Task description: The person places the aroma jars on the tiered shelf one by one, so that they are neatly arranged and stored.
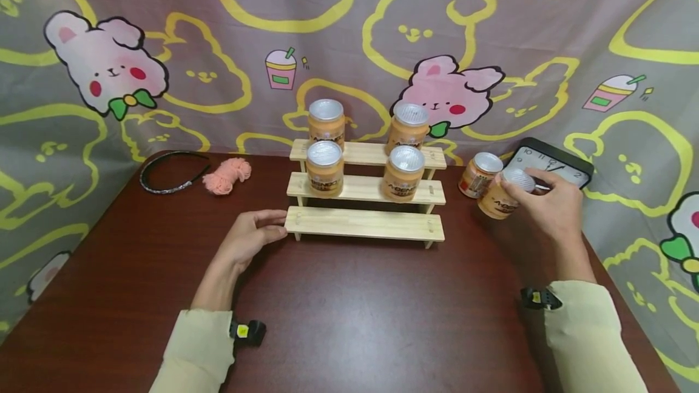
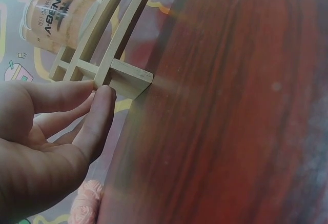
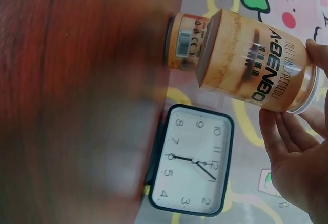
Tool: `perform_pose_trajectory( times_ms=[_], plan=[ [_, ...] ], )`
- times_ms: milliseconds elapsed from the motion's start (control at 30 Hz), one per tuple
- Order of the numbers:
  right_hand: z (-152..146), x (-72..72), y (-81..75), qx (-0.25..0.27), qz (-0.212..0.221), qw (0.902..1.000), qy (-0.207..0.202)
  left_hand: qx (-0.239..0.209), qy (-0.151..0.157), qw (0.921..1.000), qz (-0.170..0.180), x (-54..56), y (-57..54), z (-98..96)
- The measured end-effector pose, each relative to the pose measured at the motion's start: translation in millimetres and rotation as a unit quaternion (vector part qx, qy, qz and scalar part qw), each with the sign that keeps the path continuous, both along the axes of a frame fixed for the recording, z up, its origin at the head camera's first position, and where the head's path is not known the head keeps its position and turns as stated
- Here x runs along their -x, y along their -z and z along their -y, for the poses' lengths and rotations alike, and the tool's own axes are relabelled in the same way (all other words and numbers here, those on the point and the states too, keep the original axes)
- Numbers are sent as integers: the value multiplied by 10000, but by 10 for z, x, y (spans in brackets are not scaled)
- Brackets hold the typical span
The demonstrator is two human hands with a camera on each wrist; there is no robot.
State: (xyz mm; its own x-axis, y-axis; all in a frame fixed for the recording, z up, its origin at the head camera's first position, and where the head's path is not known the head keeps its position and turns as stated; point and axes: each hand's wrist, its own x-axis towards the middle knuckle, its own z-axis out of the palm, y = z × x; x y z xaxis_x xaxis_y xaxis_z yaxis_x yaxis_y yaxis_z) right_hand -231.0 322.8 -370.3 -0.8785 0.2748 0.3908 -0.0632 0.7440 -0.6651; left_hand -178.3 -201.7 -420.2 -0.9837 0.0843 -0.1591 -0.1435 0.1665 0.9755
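In the head view my right hand grips an orange can with a silver lid by its upper part. The right wrist view shows the thumb and fingers on either side of the held can, which appears raised off the table. My left hand pinches the left end of the lowest step of a three-step wooden rack. Two similar cans stand on the middle step, a left one and a right one. Two more, left and right, stand on the top step.
Another orange can stands right of the rack, beside the held one. Behind it leans a black-framed clock. To the left lie a pink yarn bundle and a dark headband. A patterned curtain hangs behind the brown table.
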Motion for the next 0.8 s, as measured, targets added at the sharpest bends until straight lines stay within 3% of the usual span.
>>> perform_pose_trajectory(
  times_ms=[267,800],
  plan=[
    [107,-35,-53,123,-431,9989,-141,-29,-4,10000,-36,-4,-6,-14],
    [376,-150,-197,49,-486,9965,-683,-46,22,10000,16,-6,-32,-11]
  ],
)
